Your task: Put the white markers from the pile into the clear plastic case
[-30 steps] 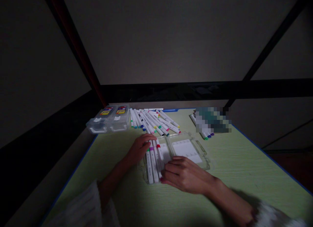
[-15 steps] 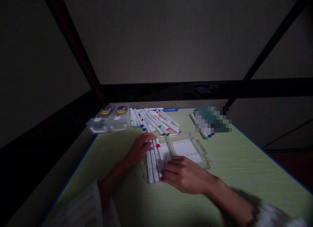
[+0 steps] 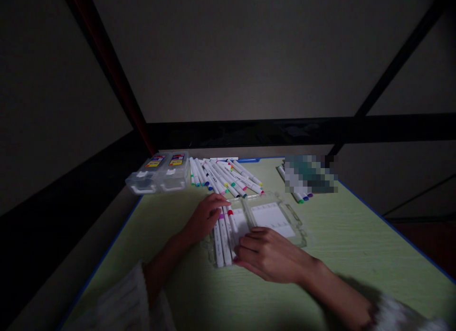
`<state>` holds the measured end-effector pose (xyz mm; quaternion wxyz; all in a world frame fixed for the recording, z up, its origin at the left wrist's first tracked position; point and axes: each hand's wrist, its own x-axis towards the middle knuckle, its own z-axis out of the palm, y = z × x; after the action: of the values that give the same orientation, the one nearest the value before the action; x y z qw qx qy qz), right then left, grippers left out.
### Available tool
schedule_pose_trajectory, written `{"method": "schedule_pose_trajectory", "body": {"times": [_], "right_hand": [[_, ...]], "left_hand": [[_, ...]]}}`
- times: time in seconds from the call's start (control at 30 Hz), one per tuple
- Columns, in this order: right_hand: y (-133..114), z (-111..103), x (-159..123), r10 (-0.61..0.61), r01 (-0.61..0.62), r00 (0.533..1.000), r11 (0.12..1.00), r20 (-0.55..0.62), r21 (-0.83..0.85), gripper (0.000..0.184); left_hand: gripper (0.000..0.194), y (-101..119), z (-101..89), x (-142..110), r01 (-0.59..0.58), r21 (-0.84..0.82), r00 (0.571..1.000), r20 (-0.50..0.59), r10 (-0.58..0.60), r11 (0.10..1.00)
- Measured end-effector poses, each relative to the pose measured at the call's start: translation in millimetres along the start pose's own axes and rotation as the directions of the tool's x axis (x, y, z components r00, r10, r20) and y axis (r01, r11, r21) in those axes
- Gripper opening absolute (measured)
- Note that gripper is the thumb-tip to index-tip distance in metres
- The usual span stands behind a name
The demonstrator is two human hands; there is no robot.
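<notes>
An open clear plastic marker case [image 3: 302, 238] lies in front of me, with a white paper insert [image 3: 272, 218] in its right half. Several white markers [image 3: 221, 241] lie side by side in the left half. My left hand [image 3: 206, 217] curls its fingers over the far ends of these markers, beside one with a red band [image 3: 231, 222]. At the near end of that same marker, my right hand [image 3: 272, 256] has its fingers bent and pressed together. The fingertips' exact contact is partly hidden.
Behind the case lies a loose pile of white markers [image 3: 231, 176] with coloured ends. Two closed clear cases [image 3: 173, 179] stand at the back left. At the back right, a few markers [image 3: 297, 193] lie beside a blurred-out flat item [image 3: 313, 174]. The green tabletop [image 3: 356, 245] has a blue edge.
My left hand's fingers have shifted slightly over the markers' far ends, and its thumb is closer in. My right hand and the case are almost unmoved.
</notes>
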<state>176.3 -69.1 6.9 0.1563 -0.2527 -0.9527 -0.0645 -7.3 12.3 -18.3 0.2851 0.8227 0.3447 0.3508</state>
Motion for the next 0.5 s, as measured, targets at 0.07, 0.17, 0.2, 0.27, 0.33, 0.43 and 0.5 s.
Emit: {"method": "schedule_pose_trajectory", "body": {"times": [0.07, 0.17, 0.2, 0.27, 0.33, 0.43, 0.5], "right_hand": [[-0.4, -0.3, -0.1, 0.008, -0.008, 1.0, 1.0, 0.008, 0.005, 0.023], [-0.6, 0.1, -0.7, 0.013, -0.013, 1.0, 1.0, 0.008, 0.002, 0.023], [-0.5, 0.5, -0.9, 0.012, -0.012, 1.0, 1.0, 0.005, -0.002, 0.022], [-0.2, 1.7, -1.4, 0.006, -0.006, 1.0, 1.0, -0.007, -0.011, 0.021], [0.2, 3.1, -1.9, -0.005, 0.004, 1.0, 1.0, -0.02, -0.018, 0.02], [0.6, 4.5, -2.8, -0.02, 0.018, 0.999, 0.999, -0.046, -0.036, 0.02], [0.5, 4.6, -3.2, -0.027, 0.024, 0.998, 0.999, -0.057, -0.048, 0.02]], "left_hand": [[0.032, -1.1, 0.2, -0.6, 0.006, 0.013, 1.0, 0.001, -0.006, 1.0], [0.032, -1.8, 0.3, -0.8, 0.018, 0.025, 1.0, 0.003, -0.019, 1.0], [0.032, -1.6, 0.4, -0.7, 0.022, 0.023, 1.0, 0.004, -0.022, 0.999], [0.032, -1.2, 0.4, -0.2, 0.026, 0.013, 1.0, 0.002, -0.026, 1.0], [0.031, -1.2, 0.6, 0.3, 0.022, -0.003, 1.0, -0.002, -0.023, 1.0], [0.03, -2.9, 0.9, 0.4, 0.007, -0.028, 1.0, -0.008, -0.008, 1.0], [0.031, -4.8, 0.9, 0.0, -0.003, -0.033, 1.0, -0.005, 0.003, 0.999]]}}
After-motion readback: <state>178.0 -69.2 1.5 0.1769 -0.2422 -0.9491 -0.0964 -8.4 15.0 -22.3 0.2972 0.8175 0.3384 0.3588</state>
